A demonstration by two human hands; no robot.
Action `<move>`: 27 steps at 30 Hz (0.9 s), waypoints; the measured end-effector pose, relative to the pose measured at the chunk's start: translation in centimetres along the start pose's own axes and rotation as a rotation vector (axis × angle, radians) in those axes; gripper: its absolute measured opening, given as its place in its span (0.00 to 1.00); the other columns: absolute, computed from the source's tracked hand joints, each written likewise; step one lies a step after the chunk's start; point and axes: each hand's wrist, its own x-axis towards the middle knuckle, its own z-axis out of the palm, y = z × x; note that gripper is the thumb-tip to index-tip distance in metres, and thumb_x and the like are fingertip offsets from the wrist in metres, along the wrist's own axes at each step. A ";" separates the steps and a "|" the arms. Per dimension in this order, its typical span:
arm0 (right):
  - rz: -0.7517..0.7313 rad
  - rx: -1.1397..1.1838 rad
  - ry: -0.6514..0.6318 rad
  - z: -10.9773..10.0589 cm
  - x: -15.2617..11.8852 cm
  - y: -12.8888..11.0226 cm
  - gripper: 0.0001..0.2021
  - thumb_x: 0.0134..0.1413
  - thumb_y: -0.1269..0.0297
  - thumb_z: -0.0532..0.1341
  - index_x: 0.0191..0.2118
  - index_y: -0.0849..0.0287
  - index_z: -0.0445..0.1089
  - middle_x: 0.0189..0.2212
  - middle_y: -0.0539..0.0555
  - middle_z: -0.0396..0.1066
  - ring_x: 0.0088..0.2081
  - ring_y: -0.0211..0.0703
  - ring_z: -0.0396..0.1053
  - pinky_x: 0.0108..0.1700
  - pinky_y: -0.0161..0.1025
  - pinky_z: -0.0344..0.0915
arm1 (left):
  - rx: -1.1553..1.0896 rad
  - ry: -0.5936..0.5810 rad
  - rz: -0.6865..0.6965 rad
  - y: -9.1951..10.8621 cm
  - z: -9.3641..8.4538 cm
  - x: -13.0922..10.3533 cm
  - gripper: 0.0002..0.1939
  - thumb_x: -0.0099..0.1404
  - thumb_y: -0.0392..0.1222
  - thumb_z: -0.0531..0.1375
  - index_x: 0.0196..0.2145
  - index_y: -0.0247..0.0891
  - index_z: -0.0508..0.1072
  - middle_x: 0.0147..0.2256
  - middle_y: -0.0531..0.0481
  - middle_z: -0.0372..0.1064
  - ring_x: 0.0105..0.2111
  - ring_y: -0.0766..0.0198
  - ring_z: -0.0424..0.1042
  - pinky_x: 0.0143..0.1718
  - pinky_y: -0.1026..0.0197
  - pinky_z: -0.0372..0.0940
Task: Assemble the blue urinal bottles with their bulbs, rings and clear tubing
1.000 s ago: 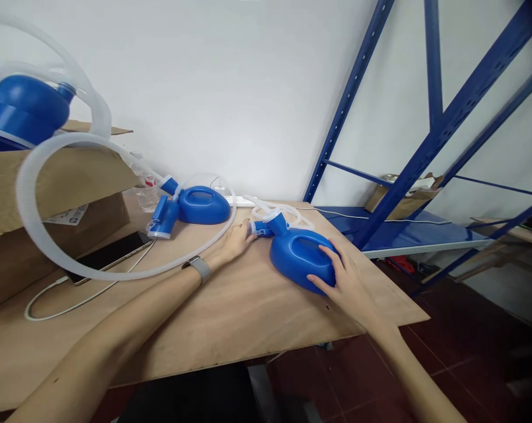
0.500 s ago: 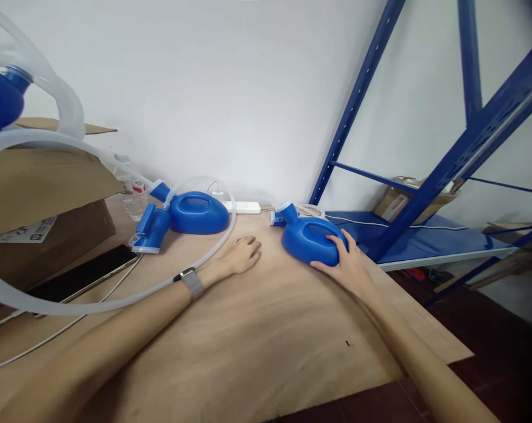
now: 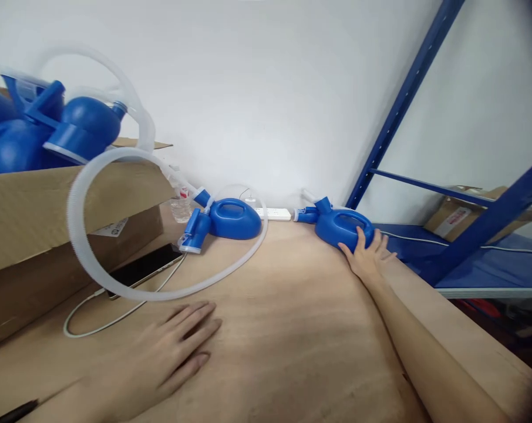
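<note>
A blue plastic urinal bottle point(image 3: 334, 228) with a moulded handle lies on the wooden table point(image 3: 266, 341) near the wall. My right hand point(image 3: 368, 254) touches its rear end, thumb at the lower side and the other fingers spread, some of them off the surface. My left hand point(image 3: 173, 346) is low on the left, slightly blurred, fingers stretched out over the bare wood and holding nothing. To the left of centre lies a second blue urinal bottle point(image 3: 235, 220). A blue funnel-shaped piece point(image 3: 196, 231) is beside it, and a clear ribbed hose point(image 3: 83, 235) loops across the table.
On the left stands an open cardboard box point(image 3: 129, 188) piled with more blue bottles point(image 3: 90, 120) and hoses. A phone point(image 3: 145, 267) on a white cable, a clear plastic bottle point(image 3: 181, 208) and a power strip point(image 3: 275, 214) sit nearby. Blue metal shelving point(image 3: 407, 88) borders the right.
My left hand has drawn back toward me and to the left. The right hand's fingers have spread on the bottle, which sits closer to the wall. The view has swung left.
</note>
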 end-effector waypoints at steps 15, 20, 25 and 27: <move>-0.717 0.256 -0.118 -2.4 -8.3 -13.5 0.30 0.67 0.53 0.49 0.70 0.57 0.62 0.70 0.60 0.45 0.72 0.53 0.46 0.74 0.58 0.55 | 0.028 -0.023 -0.944 -3.3 -4.8 -3.9 0.42 0.72 0.66 0.39 0.73 0.41 0.57 0.51 0.39 0.76 0.47 0.39 0.77 0.42 0.40 0.73; -0.619 0.417 -0.287 -2.7 -10.0 -24.7 0.36 0.66 0.50 0.54 0.76 0.50 0.50 0.73 0.56 0.34 0.75 0.51 0.42 0.77 0.54 0.50 | -0.027 -0.060 -0.852 -4.5 -3.2 -4.2 0.40 0.73 0.63 0.44 0.76 0.41 0.50 0.66 0.39 0.62 0.61 0.41 0.70 0.53 0.44 0.72; -0.385 0.509 -0.417 -2.5 -4.9 -32.0 0.48 0.60 0.36 0.57 0.78 0.46 0.36 0.74 0.54 0.30 0.77 0.58 0.31 0.78 0.61 0.38 | -0.044 -0.099 -0.764 -6.7 -1.3 -3.4 0.41 0.73 0.62 0.46 0.77 0.47 0.42 0.73 0.43 0.48 0.67 0.40 0.62 0.57 0.41 0.70; -0.396 0.494 -0.485 -2.5 -2.6 -33.2 0.49 0.60 0.35 0.58 0.78 0.46 0.37 0.74 0.56 0.32 0.77 0.60 0.30 0.77 0.64 0.34 | -0.095 -0.111 -0.752 -7.3 -1.4 -1.5 0.43 0.72 0.63 0.48 0.77 0.45 0.40 0.74 0.42 0.46 0.68 0.39 0.60 0.58 0.41 0.69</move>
